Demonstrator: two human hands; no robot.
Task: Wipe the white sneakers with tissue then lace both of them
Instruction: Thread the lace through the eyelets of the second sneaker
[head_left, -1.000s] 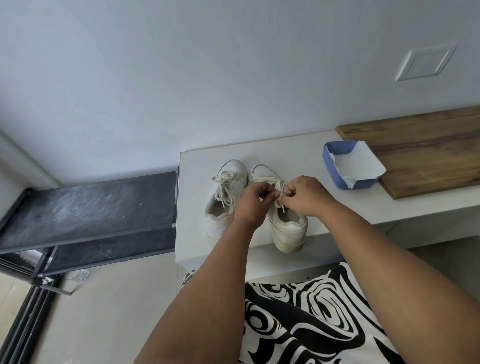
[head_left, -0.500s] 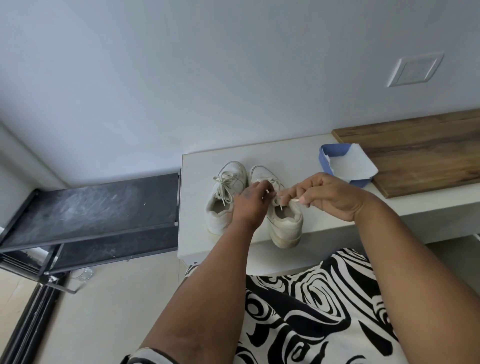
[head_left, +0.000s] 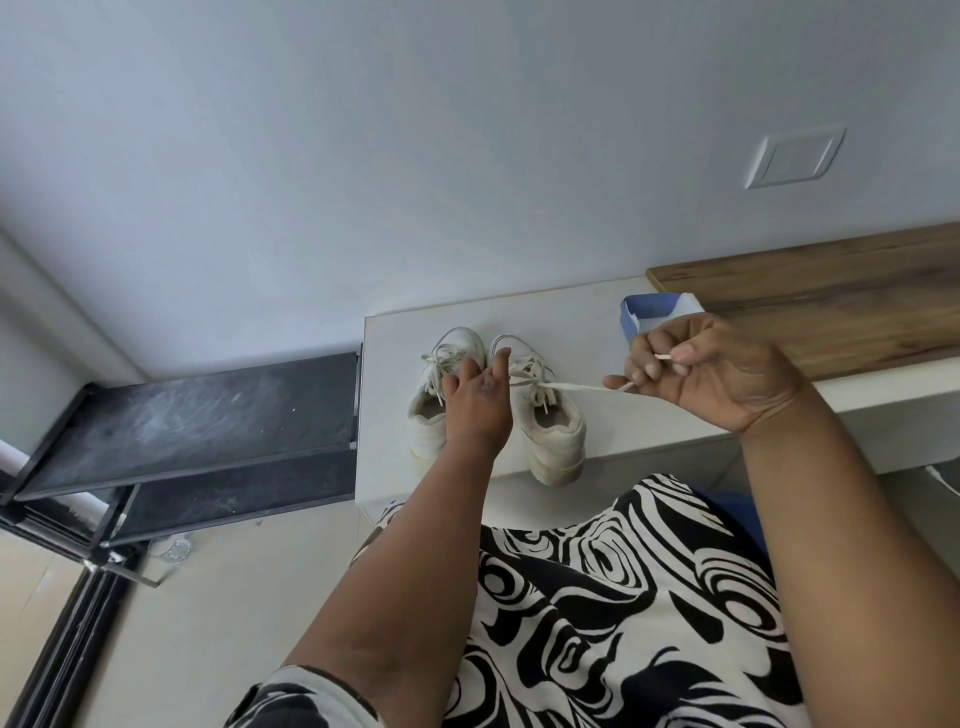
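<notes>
I have the right hand (head_left: 711, 374) pinching the free end of the lace (head_left: 576, 387) between thumb and curled fingers, drawn out taut to the right of the right sneaker (head_left: 545, 415). My left hand (head_left: 475, 397) has its grip spread, fingers straight, hovering between the two shoes; whether it touches either one I cannot tell. Both sneakers sit side by side on the white desk (head_left: 405, 467), heels toward me. The left sneaker (head_left: 436, 384) looks already laced and tied.

To do this pull well, I judge the lace should run straight from its eyelet without twisting, while the open hand steadies the tongue so the shoe does not slide on the smooth desk. Even tension matters; a jerk could drag the light shoe off the near edge, which its heel overhangs slightly.

The lace is flat, woven and off-white, with a stiff tip. The shoes are soft, padded and rounded, with thick, slightly yellowed rubber soles. A blue tissue box (head_left: 639, 317) stands behind my right hand.
</notes>
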